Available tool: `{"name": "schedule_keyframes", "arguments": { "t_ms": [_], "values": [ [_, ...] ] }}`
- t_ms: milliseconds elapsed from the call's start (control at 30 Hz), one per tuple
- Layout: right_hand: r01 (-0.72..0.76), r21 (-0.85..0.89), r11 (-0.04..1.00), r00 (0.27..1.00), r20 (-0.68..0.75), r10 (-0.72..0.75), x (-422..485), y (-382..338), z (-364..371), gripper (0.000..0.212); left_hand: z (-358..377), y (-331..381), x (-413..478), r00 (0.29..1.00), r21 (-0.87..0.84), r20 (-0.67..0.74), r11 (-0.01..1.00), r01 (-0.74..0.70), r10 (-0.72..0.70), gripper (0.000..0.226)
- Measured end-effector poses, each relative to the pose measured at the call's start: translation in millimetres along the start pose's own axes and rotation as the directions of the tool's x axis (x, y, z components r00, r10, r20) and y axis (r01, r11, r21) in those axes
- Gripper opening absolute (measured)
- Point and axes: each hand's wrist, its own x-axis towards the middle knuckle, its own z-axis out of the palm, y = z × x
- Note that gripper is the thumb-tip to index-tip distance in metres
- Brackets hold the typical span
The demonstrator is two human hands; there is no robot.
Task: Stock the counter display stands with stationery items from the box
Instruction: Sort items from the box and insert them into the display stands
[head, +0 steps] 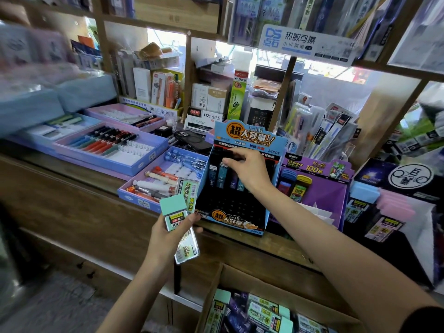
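Filling left hand (161, 239): mint lead cases (173, 209)

The display stand (230, 207) is black inside with a light-blue border and orange-and-black lettering, and the cases (222, 175) in its back row have black caps over teal, blue and purple bodies. The lead case (173, 210) in front of it has a mint-green cap and a small multicoloured label, the neighbouring stand (319, 195) is purple with pale lettering, and the box (269, 282) is plain brown cardboard. The trays (149, 162) are lilac and blue with white inserts and hold red, blue, green and black pens (105, 141), on a brown wooden counter (72, 188).
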Motion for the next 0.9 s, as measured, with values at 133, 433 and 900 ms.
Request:
{"name": "schedule_keyframes", "arguments": {
  "t_ms": [133,433,900],
  "values": [
    [-0.007,-0.004,1.000,1.000,-0.019,0.007,2.9,1.8,1.7,0.026,-1.9,-1.3,0.7,1.000,0.004,-0.001,1.000,-0.002,0.002,0.055],
    [-0.033,-0.089,0.996,0.999,0.001,0.033,1.6,17.7,9.0,0.022,-0.8,-0.1,1.2,1.000,-0.007,0.009,1.000,0.001,-0.001,0.053],
    [-0.251,0.120,0.960,0.900,0.394,0.186,-56.1,8.6,-11.7,0.028,24.8,8.4,-13.9,0.979,0.089,0.201,0.996,0.009,-0.026,0.040]
  ]
}}
